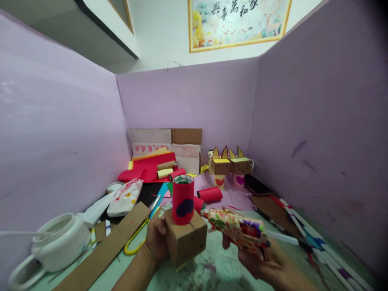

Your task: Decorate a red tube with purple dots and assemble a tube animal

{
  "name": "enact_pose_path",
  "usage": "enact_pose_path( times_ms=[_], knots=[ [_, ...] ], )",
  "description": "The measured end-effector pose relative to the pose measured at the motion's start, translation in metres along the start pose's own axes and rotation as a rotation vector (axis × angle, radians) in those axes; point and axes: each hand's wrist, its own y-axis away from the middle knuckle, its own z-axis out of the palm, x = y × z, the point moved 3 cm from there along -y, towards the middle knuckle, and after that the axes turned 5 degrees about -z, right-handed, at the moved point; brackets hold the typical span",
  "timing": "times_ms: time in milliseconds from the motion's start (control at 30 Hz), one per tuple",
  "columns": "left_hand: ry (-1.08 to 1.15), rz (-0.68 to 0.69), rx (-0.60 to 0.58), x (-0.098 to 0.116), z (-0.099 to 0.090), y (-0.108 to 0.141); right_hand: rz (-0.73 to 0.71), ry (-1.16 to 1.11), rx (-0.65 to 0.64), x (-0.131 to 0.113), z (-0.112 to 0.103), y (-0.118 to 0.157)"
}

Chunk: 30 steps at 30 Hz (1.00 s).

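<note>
My left hand (157, 238) grips a small brown cardboard box (189, 242) by its left side, slightly above the table. On top of the box stands a red paper tube (183, 192) with a dark heart on its front and an open upper end. In my right hand (257, 258) is a glue gun (238, 228) covered in flowery patterned wrapping, with a pale glue stick (283, 237) jutting from its back. The nozzle points left, close to the base of the red tube; whether it touches cannot be told.
Two cardboard animal figures (220, 166) with pointed ears stand at the back right. Red tubes (209, 195) lie behind the box. At left are a white teapot (57, 238), a cardboard strip (106, 246) and yellow-handled scissors (135, 242). Purple walls (188, 101) enclose the table.
</note>
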Motion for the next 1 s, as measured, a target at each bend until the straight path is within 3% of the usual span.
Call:
enact_pose_path(
  times_ms=[200,467,600,767,1000],
  knots=[
    [0.043,0.034,-0.003,-0.002,-0.001,-0.003,-0.043,0.235,0.010,-0.009,-0.009,0.003],
    [0.026,-0.001,0.000,-0.003,-0.003,-0.001,-0.010,0.439,-0.209,-0.046,-0.015,-0.013],
    [0.003,-0.001,0.022,-0.004,-0.001,-0.002,-0.100,0.524,-0.271,-0.063,-0.012,-0.021],
    [-0.004,0.006,0.023,-0.006,-0.003,-0.004,-0.161,0.619,-0.389,-0.066,-0.011,-0.028],
    [0.021,-0.003,0.016,-0.008,-0.010,-0.005,-0.149,0.607,-0.401,-0.066,-0.010,-0.029]
  ],
)
